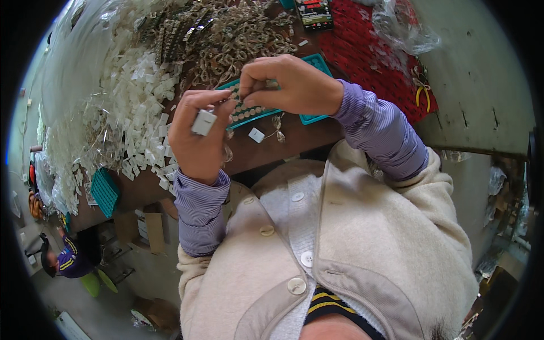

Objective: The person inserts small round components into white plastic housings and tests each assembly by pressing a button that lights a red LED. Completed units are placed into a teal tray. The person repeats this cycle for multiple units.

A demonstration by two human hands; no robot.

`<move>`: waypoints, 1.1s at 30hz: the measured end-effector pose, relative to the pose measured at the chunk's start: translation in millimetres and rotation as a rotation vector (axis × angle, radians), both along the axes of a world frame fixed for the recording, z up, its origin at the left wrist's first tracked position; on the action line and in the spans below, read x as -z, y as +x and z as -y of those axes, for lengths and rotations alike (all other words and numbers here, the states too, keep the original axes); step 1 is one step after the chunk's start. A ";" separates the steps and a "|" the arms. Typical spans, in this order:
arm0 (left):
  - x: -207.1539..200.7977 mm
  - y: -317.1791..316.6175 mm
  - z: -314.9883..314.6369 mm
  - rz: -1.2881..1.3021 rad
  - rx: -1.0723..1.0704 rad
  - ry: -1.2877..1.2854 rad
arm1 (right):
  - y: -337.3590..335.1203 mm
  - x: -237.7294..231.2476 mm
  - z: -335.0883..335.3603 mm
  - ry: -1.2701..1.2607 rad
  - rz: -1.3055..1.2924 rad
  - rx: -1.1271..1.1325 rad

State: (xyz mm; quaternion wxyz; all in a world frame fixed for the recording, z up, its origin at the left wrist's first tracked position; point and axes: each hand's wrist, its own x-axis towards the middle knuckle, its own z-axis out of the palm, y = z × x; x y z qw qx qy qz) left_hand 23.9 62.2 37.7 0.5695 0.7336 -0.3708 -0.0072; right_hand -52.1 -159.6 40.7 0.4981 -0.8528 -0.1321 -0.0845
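Note:
My left hand [195,148] has a small white square card [203,122] tucked between its bent fingers, and a dangling clear piece shows below them. The thumb and fingertips point toward my right hand [294,85]. That hand is closed in a pinch, and what its fingertips hold is too small to make out. Both hands hover over a teal tray [245,121] with rows of round pale beads, partly covered by my fingers. On the brown table [255,156] in front lie a white card [256,135] and a dangling earring [279,128].
White cards [136,102] are heaped at left. Behind lie tangled jewelry pieces [226,39] and a phone [315,14]. A red cloth [357,51] with yellow-handled pliers [423,99] is at right. A teal basket [105,191] sits at the left edge; a person [71,258] is beyond.

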 end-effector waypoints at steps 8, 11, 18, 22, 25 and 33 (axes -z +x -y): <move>23.4 -20.7 2.0 -0.662 0.082 -0.209 | -35.6 9.6 -27.7 -0.395 0.554 0.322; 30.6 -26.6 -12.6 -0.683 0.060 -0.224 | -30.7 13.2 -47.6 -0.476 0.573 0.327; 17.4 -12.3 -48.8 -0.773 0.039 -0.146 | -17.6 20.9 -78.2 -0.454 0.417 0.266; 2.4 13.9 -67.4 -0.501 0.001 0.259 | -24.5 14.9 -63.5 -0.367 0.365 0.347; 16.4 6.2 -55.3 0.047 0.227 0.409 | -35.5 14.5 -40.8 -0.320 0.397 0.503; 41.1 -14.7 -10.8 0.515 0.202 0.659 | -78.9 18.5 -33.6 0.415 0.171 0.559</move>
